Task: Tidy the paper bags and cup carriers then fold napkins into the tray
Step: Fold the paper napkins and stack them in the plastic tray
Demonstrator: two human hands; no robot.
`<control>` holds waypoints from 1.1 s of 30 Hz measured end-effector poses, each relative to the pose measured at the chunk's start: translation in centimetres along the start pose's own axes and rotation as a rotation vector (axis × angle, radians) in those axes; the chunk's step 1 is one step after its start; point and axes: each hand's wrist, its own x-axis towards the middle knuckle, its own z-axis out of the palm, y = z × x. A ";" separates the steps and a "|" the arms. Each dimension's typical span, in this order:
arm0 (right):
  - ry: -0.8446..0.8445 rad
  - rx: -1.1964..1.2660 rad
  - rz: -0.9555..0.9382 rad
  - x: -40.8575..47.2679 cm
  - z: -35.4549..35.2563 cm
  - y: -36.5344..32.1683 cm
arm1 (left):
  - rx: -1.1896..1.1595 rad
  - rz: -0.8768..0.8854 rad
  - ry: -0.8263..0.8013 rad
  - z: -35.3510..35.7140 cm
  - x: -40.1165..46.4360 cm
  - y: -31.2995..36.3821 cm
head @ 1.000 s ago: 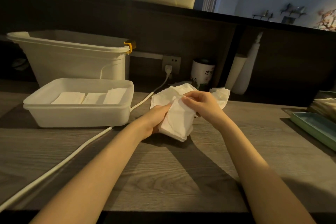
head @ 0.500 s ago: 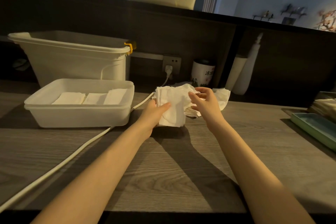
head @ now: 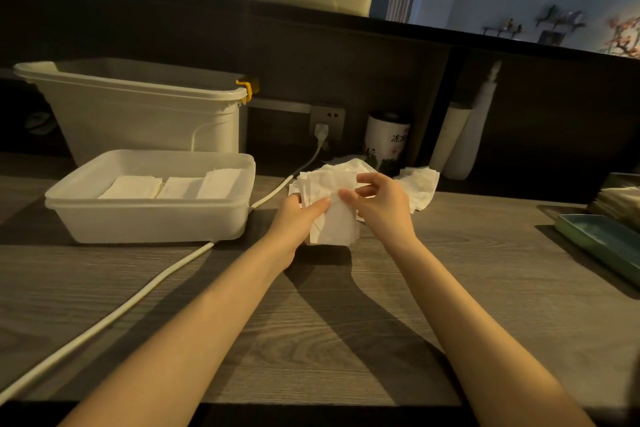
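A white paper napkin (head: 337, 222) hangs upright just above the wooden table, held between both hands. My left hand (head: 298, 222) grips its left edge, thumb pressed on the front. My right hand (head: 382, 206) pinches its upper right edge with thumb and fingers. Behind them lies a loose pile of white napkins (head: 417, 187). The white plastic tray (head: 152, 218) stands to the left, with three folded napkins (head: 173, 186) laid side by side inside it.
A white cable (head: 104, 322) runs from the wall socket (head: 327, 120) diagonally across the table under the tray's right side. A large white bin (head: 138, 114) stands behind the tray. A tea tin (head: 388, 139) and a green tray (head: 602, 243) sit at the right.
The napkin has gone from a crumpled bundle low near the table to an upright flat sheet. My right hand has moved from its top to pinching its right edge.
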 end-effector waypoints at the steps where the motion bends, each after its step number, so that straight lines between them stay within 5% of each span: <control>1: 0.010 -0.016 -0.013 0.0 0.0 -0.1 | -0.025 -0.036 -0.009 0.0 0.0 0.1; 7: 0.031 0.029 -0.004 0.6 -0.4 0.5 | -0.124 -0.131 -0.011 0.0 -0.2 0.5; 17: -0.016 0.117 -0.060 0.0 0.2 -0.5 | 0.025 -0.031 -0.001 0.1 -0.1 0.0; 24: -0.296 0.798 0.260 0.3 -1.7 -1.0 | -0.253 -0.211 0.020 -0.1 0.0 0.5; 33: -0.202 0.599 0.201 0.2 -0.9 -0.6 | -0.229 -0.184 0.011 0.1 -0.3 0.6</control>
